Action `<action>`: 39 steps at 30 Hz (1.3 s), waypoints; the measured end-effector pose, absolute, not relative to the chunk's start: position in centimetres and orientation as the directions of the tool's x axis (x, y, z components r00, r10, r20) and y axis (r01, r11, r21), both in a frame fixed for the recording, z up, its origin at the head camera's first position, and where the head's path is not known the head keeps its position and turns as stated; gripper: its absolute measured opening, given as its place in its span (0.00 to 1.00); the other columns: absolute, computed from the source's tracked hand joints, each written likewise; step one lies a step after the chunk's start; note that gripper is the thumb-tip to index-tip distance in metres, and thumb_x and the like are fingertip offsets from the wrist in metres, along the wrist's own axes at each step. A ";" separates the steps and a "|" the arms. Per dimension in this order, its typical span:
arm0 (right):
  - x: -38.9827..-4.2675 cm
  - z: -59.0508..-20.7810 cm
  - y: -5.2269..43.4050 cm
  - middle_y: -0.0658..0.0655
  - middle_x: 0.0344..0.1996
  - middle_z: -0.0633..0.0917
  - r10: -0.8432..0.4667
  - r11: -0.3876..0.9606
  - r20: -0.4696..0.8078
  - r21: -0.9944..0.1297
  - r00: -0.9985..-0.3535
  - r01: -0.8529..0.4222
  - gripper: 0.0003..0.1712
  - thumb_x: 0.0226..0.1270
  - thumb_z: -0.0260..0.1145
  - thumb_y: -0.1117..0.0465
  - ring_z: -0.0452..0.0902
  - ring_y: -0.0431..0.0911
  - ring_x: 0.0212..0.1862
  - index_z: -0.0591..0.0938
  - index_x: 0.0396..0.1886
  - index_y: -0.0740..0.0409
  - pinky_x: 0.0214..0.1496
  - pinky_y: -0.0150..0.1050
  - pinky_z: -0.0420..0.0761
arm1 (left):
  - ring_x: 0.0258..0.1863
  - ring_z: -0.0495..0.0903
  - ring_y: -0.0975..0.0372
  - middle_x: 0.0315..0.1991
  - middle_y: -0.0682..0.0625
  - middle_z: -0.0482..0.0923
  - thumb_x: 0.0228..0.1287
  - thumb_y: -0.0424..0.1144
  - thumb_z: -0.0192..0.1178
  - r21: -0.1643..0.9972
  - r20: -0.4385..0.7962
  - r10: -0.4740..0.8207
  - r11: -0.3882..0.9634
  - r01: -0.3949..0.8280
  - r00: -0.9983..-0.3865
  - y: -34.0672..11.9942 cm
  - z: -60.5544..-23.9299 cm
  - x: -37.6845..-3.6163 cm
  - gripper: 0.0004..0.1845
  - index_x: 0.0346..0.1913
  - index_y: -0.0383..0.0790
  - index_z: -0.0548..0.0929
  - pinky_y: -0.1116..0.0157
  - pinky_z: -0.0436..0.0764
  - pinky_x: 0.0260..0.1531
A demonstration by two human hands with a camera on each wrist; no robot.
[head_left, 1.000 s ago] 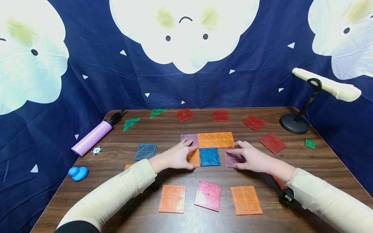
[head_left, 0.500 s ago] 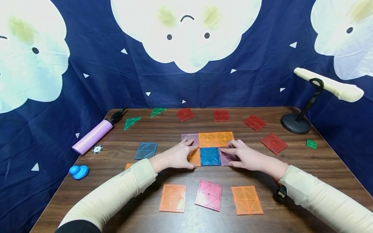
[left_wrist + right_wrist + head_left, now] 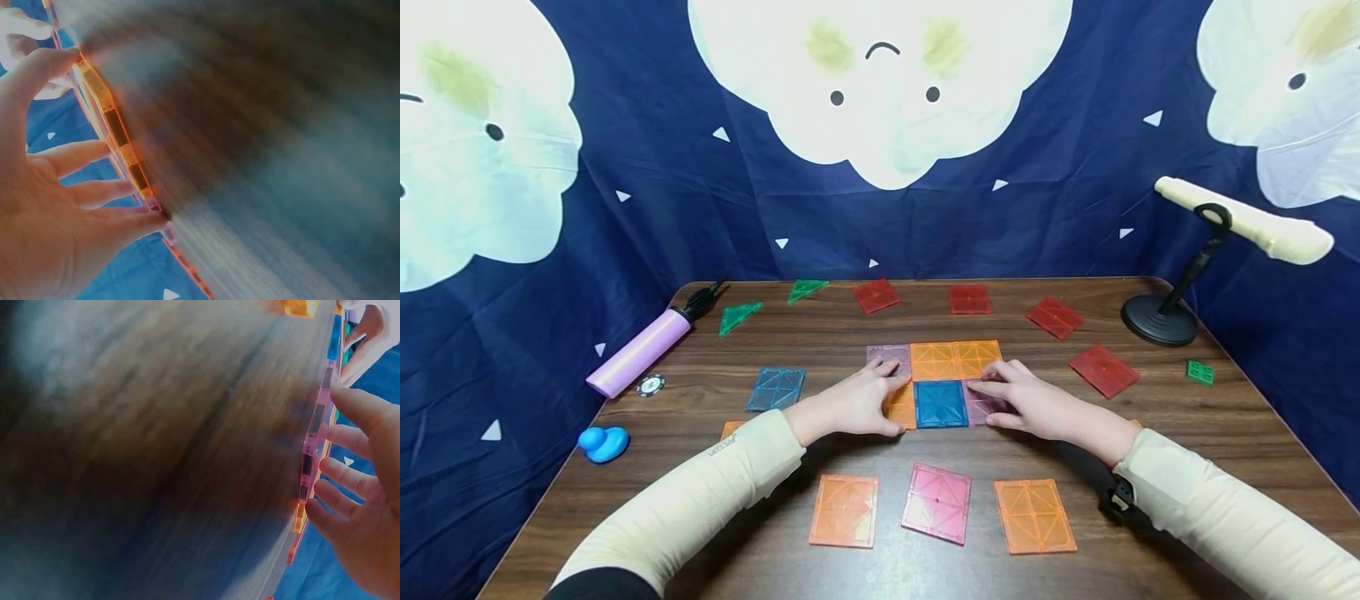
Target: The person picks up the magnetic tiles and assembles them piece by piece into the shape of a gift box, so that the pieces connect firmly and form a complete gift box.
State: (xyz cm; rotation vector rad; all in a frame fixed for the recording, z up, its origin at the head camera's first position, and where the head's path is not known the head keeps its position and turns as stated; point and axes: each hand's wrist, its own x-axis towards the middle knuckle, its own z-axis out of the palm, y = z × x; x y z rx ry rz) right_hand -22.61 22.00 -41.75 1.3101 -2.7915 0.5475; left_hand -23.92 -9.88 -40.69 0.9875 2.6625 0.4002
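Wood-grained table [image 3: 820, 333], square translucent tiles [image 3: 941, 404].

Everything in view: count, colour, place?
Joined tiles: 3 orange, 2 purple, 1 blue, centre
Red squares: 4, red, far and right
Blue square: 1, blue, left
Triangles: 2, green, far left
Front squares: 2 orange, 1 pink, near
Partial tiles: 2+, orange, by sleeves
Cylinder: 1, purple, left
Chip: 1, black-white, left
Duck: 1, blue, left
Brick: 1, green, right
Stand: 1, black, right
Roll: 1, cream, on stand
Table: 1, brown, below
Backdrop: 1, blue-white, behind
Device: 1, black, by right sleeve
Sleeves: 2, cream, front
Left hand, right hand: 2, bare, centre
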 end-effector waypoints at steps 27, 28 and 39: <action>-24.3 -41.9 22.1 0.72 0.75 0.63 -0.744 0.572 0.017 -0.499 -0.668 -0.651 0.41 0.61 0.76 0.51 0.47 0.74 0.75 0.75 0.72 0.60 0.70 0.72 0.54 | 0.66 0.71 0.37 0.67 0.31 0.71 0.63 0.33 0.71 0.320 -0.076 0.555 0.800 0.507 -0.828 -24.8 -39.8 -23.4 0.26 0.64 0.34 0.81 0.41 0.73 0.60; -24.3 -42.0 22.1 0.72 0.74 0.63 -0.744 0.572 0.018 -0.499 -0.668 -0.650 0.41 0.61 0.76 0.51 0.48 0.74 0.75 0.75 0.72 0.60 0.70 0.72 0.54 | 0.66 0.71 0.37 0.67 0.31 0.72 0.63 0.32 0.71 0.311 -0.076 0.560 0.800 0.514 -0.825 -24.3 -39.9 -23.3 0.26 0.64 0.34 0.81 0.41 0.73 0.61; -24.7 -42.1 22.2 0.70 0.75 0.63 -0.742 0.574 0.008 -0.508 -0.670 -0.643 0.42 0.59 0.77 0.52 0.48 0.72 0.76 0.75 0.72 0.59 0.70 0.71 0.55 | 0.63 0.75 0.39 0.63 0.32 0.76 0.61 0.32 0.72 0.261 -0.011 0.648 0.737 0.624 -0.761 -19.8 -40.1 -22.0 0.24 0.61 0.32 0.83 0.43 0.75 0.60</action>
